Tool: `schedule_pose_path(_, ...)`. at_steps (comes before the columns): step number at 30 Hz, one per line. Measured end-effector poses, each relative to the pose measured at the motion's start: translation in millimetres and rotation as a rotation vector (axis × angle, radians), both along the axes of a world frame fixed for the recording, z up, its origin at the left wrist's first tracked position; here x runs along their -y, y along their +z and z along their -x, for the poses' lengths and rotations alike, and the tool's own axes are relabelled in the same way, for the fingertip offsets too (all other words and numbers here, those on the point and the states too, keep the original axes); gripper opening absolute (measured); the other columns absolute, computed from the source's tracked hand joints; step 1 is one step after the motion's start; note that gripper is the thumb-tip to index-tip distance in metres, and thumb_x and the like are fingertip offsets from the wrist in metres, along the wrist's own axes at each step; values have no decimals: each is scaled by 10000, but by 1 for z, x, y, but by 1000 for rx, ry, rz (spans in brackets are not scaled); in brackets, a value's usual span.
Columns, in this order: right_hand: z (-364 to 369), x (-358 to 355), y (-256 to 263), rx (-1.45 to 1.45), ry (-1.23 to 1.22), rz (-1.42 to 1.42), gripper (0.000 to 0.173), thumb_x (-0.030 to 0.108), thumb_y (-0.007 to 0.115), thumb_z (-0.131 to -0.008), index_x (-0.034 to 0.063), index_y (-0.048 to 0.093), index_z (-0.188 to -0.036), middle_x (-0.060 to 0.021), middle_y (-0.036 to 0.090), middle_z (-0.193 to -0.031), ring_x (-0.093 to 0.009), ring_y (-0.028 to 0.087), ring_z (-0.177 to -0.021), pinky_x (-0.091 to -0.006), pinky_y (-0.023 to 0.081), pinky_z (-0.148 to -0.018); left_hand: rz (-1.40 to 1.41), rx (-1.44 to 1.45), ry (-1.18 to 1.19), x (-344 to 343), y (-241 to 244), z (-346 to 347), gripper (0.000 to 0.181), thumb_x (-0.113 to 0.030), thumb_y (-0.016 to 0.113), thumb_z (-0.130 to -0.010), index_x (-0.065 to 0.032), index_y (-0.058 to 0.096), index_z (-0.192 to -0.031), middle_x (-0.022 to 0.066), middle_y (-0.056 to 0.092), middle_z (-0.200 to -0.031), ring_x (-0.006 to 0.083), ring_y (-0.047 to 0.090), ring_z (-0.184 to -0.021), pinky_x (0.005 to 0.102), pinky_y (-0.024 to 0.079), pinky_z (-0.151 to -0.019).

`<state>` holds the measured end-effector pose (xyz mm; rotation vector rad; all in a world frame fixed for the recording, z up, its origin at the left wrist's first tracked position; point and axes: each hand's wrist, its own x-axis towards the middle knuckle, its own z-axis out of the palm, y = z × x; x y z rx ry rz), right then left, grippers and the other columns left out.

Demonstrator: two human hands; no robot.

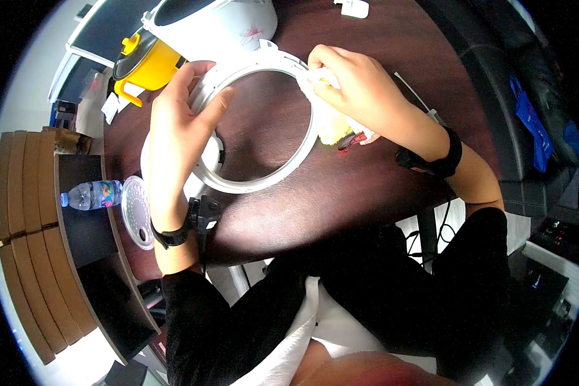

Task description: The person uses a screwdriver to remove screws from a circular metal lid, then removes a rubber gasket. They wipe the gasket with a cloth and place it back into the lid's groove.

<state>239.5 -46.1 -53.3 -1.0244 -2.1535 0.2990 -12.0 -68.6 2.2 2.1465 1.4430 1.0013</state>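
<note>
My left hand (186,103) grips the left side of a white plastic ring (265,184), its thumb over the inner rim. At the ring's upper right, my right hand (347,79) pinches a pale cloth (335,123) with green and red parts against the rim. The ring is held above a dark brown table (280,217). Under my left forearm lies a round white part (214,152), partly hidden. A white appliance body (231,24) with a pink flower print stands just beyond the ring.
A yellow lidded pot (152,62) stands at the upper left. A perforated metal steamer plate (136,212) and a plastic water bottle (91,195) lie at the left. A small white plastic piece (354,8) is at the far edge. Cardboard boxes (43,193) stand farther left.
</note>
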Motion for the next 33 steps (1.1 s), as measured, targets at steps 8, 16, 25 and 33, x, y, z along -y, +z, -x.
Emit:
schedule_pose_path(8,4,1,10,187,-100,-121,207,179,644,-811,61,511,-916,-118,622,-808,-312,637,-710,-389,503,-606,-137,-139,31,1,1,-8,359,-263,697,-830,16,611,-1039,165,668,-813,195,668,-720,281,502,-641)
schedule_pose_path(16,9,2,5,335,-122,-145,276,214,699,-748,39,518,-860,-132,628,-660,-301,655,-623,-380,531,-566,-158,-125,40,3,2,-11,345,-261,693,-835,13,628,-1034,168,670,-788,199,672,-706,286,504,-632)
schedule_pose_path(25,8,10,6,555,-110,211,241,210,623,-831,-8,535,-885,-169,632,-714,-306,658,-683,-377,526,-613,-159,-171,48,0,2,-10,368,-288,685,-840,18,628,-1035,171,667,-783,205,671,-711,291,499,-634)
schedule_pose_path(33,-19,17,1,319,1,385,211,205,632,-833,12,584,-904,-170,651,-738,-283,670,-684,-360,519,-600,-107,-133,106,0,-3,-3,411,-316,690,-836,25,629,-1057,156,659,-770,175,642,-681,276,491,-630)
